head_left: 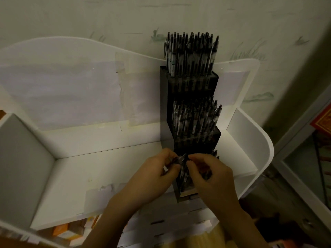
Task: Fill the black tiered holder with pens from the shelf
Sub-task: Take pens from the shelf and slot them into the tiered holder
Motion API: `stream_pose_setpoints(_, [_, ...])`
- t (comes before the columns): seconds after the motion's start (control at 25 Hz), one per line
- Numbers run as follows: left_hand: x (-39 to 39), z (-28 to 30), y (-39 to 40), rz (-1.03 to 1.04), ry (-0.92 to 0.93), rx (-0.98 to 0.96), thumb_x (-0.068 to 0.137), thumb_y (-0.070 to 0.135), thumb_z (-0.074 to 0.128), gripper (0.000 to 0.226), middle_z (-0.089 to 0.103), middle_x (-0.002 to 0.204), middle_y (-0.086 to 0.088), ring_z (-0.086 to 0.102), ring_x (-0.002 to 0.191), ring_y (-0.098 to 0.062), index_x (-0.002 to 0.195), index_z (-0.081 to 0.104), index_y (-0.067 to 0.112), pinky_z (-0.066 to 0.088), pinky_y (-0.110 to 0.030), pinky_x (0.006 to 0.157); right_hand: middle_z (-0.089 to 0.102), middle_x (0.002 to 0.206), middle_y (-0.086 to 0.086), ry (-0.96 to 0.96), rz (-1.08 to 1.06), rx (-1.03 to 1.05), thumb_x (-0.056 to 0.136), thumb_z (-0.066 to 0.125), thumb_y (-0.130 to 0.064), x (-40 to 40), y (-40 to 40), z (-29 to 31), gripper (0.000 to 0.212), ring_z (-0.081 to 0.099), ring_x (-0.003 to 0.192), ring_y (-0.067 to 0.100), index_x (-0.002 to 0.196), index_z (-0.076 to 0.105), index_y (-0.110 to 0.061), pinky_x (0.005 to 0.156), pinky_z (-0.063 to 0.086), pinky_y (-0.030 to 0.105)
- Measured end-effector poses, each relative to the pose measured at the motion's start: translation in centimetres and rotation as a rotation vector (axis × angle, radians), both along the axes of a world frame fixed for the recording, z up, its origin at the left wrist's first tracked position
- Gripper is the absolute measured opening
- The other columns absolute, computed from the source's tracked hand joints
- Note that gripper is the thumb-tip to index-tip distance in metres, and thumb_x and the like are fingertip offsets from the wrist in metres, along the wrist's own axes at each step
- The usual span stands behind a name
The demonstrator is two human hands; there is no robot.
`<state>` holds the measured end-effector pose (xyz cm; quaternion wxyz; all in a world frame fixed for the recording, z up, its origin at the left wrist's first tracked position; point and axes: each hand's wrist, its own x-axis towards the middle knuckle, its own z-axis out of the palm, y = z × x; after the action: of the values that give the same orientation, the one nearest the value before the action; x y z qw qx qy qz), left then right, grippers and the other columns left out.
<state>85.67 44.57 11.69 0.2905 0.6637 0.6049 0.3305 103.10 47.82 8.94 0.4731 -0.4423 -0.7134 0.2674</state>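
The black tiered holder (211, 81) stands upright at the right of a white shelf (100, 169). Its top tier is packed with several dark pens (191, 54), and its middle tier holds several more. My left hand (152, 176) and my right hand (213, 178) meet over the lowest tier, both pinching a small bundle of pens (183, 163) that stands in or just above that tier. A few pen tips show behind my right hand. My hands hide most of the lowest tier.
The shelf has white side walls and a curved back panel with taped paper (71, 93). Orange and white boxes (68, 231) lie on a lower level at the front left. A red item (322, 120) sits on another shelf at the right.
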Motion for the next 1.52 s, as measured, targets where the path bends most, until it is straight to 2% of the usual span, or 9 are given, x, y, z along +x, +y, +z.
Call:
stream_pose_setpoints(0.08, [0.6, 0.0, -0.1, -0.032, 0.025, -0.002, 0.095, 0.037, 0.050, 0.007, 0.060, 0.081, 0.010, 0.056, 0.058, -0.003, 0.102, 0.051, 0.037, 0.044, -0.023, 0.049, 0.073, 0.088, -0.010, 0.107, 0.051, -0.162, 0.085, 0.069, -0.029, -0.3, 0.2, 0.7, 0.018, 0.068, 0.084, 0.003, 0.101, 0.074, -0.022, 0.075, 0.057, 0.021])
stream_pose_setpoints(0.2, [1.2, 0.1, -0.2, -0.041, 0.079, 0.009, 0.095, 0.042, 0.048, 0.010, 0.060, 0.083, 0.008, 0.056, 0.062, -0.007, 0.104, 0.048, 0.038, 0.053, -0.037, 0.057, 0.075, 0.083, -0.008, 0.228, 0.113, -0.332, 0.085, 0.071, -0.016, -0.3, 0.3, 1.5, 0.011, 0.071, 0.082, 0.008, 0.092, 0.076, -0.024, 0.074, 0.059, 0.025])
stream_pose_setpoints(0.44, [0.5, 1.0, -0.4, 0.053, 0.257, 0.097, 0.095, 0.042, 0.048, 0.020, 0.060, 0.095, 0.016, 0.058, 0.084, -0.003, 0.115, 0.047, 0.038, 0.053, -0.033, 0.073, 0.075, 0.078, -0.008, 0.408, 0.015, -0.268, 0.085, 0.069, -0.011, 1.4, 0.5, 4.2, 0.014, 0.071, 0.075, 0.005, 0.088, 0.074, -0.024, 0.067, 0.052, 0.010])
stream_pose_setpoints(0.68, [0.1, 1.1, -0.9, 0.134, 0.414, 0.202, 0.096, 0.047, 0.044, 0.039, 0.053, 0.130, 0.015, 0.054, 0.110, -0.005, 0.133, 0.041, 0.035, 0.047, -0.022, 0.085, 0.071, 0.081, -0.022, 0.115, -0.066, 0.009, 0.083, 0.065, -0.034, 3.4, 0.3, 5.9, 0.012, 0.067, 0.083, -0.001, 0.093, 0.071, -0.031, 0.080, 0.048, 0.006])
stream_pose_setpoints(0.88, [0.5, 0.7, -1.1, 0.142, 0.415, 0.177, 0.095, 0.047, 0.044, 0.041, 0.051, 0.133, 0.016, 0.055, 0.106, -0.005, 0.135, 0.038, 0.038, 0.043, -0.019, 0.081, 0.065, 0.082, -0.017, -0.055, -0.071, 0.187, 0.085, 0.065, -0.025, 3.7, 0.2, 4.9, 0.013, 0.062, 0.088, -0.006, 0.096, 0.070, -0.021, 0.073, 0.043, -0.002])
stream_pose_setpoints(1.08, [0.8, 0.4, -1.2, 0.165, 0.430, 0.174, 0.095, 0.048, 0.045, 0.041, 0.053, 0.130, 0.015, 0.055, 0.109, -0.006, 0.134, 0.039, 0.038, 0.047, -0.022, 0.083, 0.067, 0.086, -0.006, -0.129, -0.014, 0.141, 0.087, 0.066, -0.019, 3.3, 0.7, 1.5, 0.015, 0.065, 0.078, 0.004, 0.100, 0.071, -0.014, 0.075, 0.048, 0.005])
stream_pose_setpoints(1.28, [1.1, 0.4, -1.7, 0.185, 0.455, 0.181, 0.094, 0.048, 0.046, 0.042, 0.055, 0.129, 0.015, 0.057, 0.108, -0.007, 0.134, 0.037, 0.038, 0.049, -0.024, 0.086, 0.062, 0.088, -0.010, -0.165, 0.048, 0.173, 0.086, 0.068, -0.018, 2.8, 1.1, -1.5, 0.015, 0.061, 0.077, -0.001, 0.100, 0.071, -0.013, 0.074, 0.047, 0.003])
stream_pose_setpoints(1.4, [1.3, 0.5, -2.2, 0.197, 0.453, 0.182, 0.094, 0.047, 0.046, 0.042, 0.055, 0.130, 0.015, 0.056, 0.109, -0.007, 0.134, 0.038, 0.037, 0.047, -0.022, 0.085, 0.065, 0.087, -0.009, -0.228, 0.100, 0.098, 0.084, 0.074, -0.014, 2.5, 1.2, -3.1, 0.016, 0.066, 0.077, 0.007, 0.100, 0.072, -0.015, 0.072, 0.049, 0.005])
stream_pose_setpoints(1.52, [1.5, 0.6, -2.6, 0.210, 0.461, 0.175, 0.094, 0.048, 0.045, 0.043, 0.053, 0.131, 0.016, 0.055, 0.111, -0.007, 0.135, 0.037, 0.038, 0.047, -0.023, 0.087, 0.064, 0.085, -0.017, -0.174, 0.112, 0.037, 0.083, 0.075, -0.016, 2.3, 1.1, -3.7, 0.023, 0.066, 0.076, 0.000, 0.104, 0.067, -0.019, 0.070, 0.049, 0.003])
